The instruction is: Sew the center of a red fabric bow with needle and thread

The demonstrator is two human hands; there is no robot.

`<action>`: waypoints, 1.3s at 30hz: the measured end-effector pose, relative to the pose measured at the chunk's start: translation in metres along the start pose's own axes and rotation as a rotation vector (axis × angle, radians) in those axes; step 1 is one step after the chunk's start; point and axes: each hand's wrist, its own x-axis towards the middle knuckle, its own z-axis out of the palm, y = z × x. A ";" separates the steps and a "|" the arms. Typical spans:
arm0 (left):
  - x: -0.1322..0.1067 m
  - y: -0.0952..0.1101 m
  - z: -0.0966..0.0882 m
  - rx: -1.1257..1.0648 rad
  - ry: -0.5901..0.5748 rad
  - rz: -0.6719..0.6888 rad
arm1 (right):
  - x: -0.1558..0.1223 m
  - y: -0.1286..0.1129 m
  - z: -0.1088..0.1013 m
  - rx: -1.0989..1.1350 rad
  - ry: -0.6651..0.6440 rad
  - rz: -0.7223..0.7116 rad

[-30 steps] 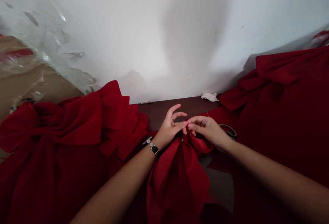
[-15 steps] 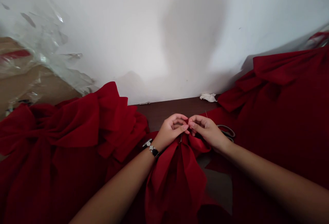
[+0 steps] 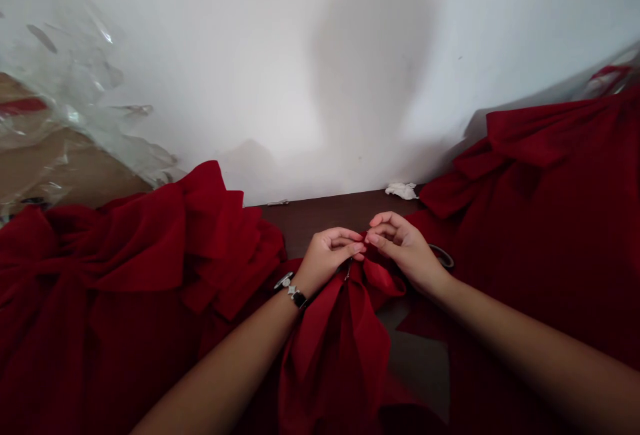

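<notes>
Slight upward lift of the bare right hand (image 3: 404, 247), fingers curled narrow above the gathered crimson cloth (image 3: 337, 348), grip unclear, bare left hand (image 3: 329, 253) pinching its bunched top, seemingly to keep the folds together, near the dark wooden table's (image 3: 320, 218) middle.

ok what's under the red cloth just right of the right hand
The finger loop of a pair of scissors sticks out from under the red cloth, just beside the right hand. Its blades and the rest are covered, as is anything else beneath.
</notes>
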 end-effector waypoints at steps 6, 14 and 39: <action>-0.001 0.001 0.001 0.036 0.002 0.026 | -0.001 -0.004 0.002 -0.079 -0.032 -0.073; -0.006 0.003 0.005 0.135 -0.053 0.090 | -0.002 -0.004 0.011 -0.088 -0.057 -0.035; -0.005 0.003 -0.002 0.077 -0.042 0.018 | 0.000 -0.001 -0.009 -0.883 -0.158 -0.441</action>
